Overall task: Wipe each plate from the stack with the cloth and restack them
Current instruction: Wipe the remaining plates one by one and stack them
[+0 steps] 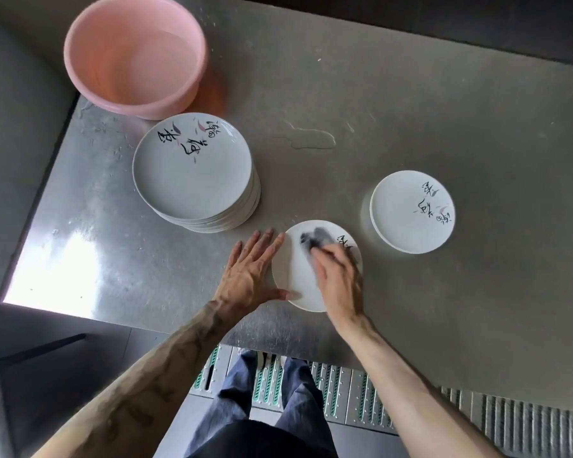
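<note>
The white round ceramic plate [295, 279] was found by the near edge of the steel table [146, 259], steadied by straight fingers of the left hand [248, 272]. The dark grey cloth [313, 238] was apparently gripped by the blurred right hand [338, 279]. The plate could be pushed off by a hard stroke.

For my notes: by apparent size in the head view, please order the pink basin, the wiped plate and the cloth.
1. pink basin
2. wiped plate
3. cloth, partly hidden under the right hand

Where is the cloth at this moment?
Head view, centre: the cloth lies on the near plate, held by the right hand, between the tall stack and the lone plate.
</note>
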Action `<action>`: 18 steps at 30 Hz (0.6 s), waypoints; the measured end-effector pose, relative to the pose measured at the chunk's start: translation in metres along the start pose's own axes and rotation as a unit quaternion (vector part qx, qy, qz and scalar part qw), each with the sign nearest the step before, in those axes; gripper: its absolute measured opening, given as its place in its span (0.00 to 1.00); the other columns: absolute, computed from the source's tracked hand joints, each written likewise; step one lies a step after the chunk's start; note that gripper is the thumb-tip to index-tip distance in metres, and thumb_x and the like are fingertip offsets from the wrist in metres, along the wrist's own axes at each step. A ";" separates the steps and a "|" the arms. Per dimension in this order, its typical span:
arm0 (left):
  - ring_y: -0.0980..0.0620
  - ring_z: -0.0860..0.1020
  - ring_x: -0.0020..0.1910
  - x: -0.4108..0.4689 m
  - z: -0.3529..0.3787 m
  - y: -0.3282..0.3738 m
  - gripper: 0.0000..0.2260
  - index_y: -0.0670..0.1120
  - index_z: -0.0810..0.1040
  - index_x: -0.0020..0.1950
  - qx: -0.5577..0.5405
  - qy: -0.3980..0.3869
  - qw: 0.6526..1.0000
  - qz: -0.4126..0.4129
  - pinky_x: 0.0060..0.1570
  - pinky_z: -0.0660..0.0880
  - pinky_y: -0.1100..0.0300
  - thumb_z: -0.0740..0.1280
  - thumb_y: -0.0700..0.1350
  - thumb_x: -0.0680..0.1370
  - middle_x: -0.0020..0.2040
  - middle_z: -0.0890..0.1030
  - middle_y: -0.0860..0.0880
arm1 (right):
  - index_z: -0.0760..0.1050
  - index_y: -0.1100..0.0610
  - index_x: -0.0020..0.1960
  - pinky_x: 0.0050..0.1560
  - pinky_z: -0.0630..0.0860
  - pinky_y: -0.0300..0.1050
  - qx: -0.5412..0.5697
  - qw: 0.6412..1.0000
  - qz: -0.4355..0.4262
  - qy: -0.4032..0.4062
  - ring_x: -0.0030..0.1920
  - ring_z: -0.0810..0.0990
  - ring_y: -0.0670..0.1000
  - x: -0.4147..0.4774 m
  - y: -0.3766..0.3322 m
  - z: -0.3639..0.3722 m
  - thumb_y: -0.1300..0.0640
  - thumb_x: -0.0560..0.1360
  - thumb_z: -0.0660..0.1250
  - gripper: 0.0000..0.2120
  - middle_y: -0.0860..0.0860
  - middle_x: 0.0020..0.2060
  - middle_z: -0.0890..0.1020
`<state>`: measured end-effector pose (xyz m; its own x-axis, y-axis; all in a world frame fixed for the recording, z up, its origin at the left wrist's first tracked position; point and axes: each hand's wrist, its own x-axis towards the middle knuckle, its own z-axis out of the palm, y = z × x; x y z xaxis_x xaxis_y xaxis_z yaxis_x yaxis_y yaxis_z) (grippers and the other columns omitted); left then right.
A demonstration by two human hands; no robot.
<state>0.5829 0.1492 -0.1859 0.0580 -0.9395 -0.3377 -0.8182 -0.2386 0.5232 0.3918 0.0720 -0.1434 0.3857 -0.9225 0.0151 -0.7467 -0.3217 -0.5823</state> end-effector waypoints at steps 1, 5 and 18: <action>0.52 0.42 0.83 0.000 0.000 0.000 0.56 0.60 0.44 0.84 0.002 0.002 1.000 0.003 0.81 0.42 0.48 0.66 0.79 0.65 0.84 0.46 0.55 | 0.84 0.55 0.58 0.57 0.78 0.46 0.025 0.998 -0.018 -0.045 0.54 0.78 0.49 -0.009 -0.007 0.004 0.60 0.77 0.72 0.10 0.49 0.55 0.82; 0.51 0.42 0.83 -0.001 0.001 -0.001 0.56 0.57 0.44 0.84 0.024 0.001 1.000 0.013 0.81 0.44 0.45 0.63 0.80 0.65 0.84 0.45 0.54 | 0.84 0.55 0.59 0.52 0.80 0.46 0.050 0.983 -0.061 -0.163 0.51 0.77 0.47 -0.019 -0.011 0.012 0.58 0.77 0.73 0.11 0.47 0.51 0.79; 0.51 0.42 0.83 -0.001 -0.003 0.008 0.57 0.58 0.45 0.84 0.001 -0.003 1.000 -0.011 0.81 0.42 0.44 0.66 0.78 0.63 0.84 0.46 0.54 | 0.84 0.55 0.59 0.57 0.77 0.45 0.017 0.980 -0.032 -0.196 0.53 0.78 0.47 -0.023 0.023 -0.006 0.59 0.78 0.71 0.10 0.45 0.53 0.79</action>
<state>0.5774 0.1476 -0.1791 0.0722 -0.9329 -0.3528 -0.8180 -0.2578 0.5143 0.3628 0.0846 -0.1519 0.6147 -0.7455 -0.2576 -0.6983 -0.3626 -0.6171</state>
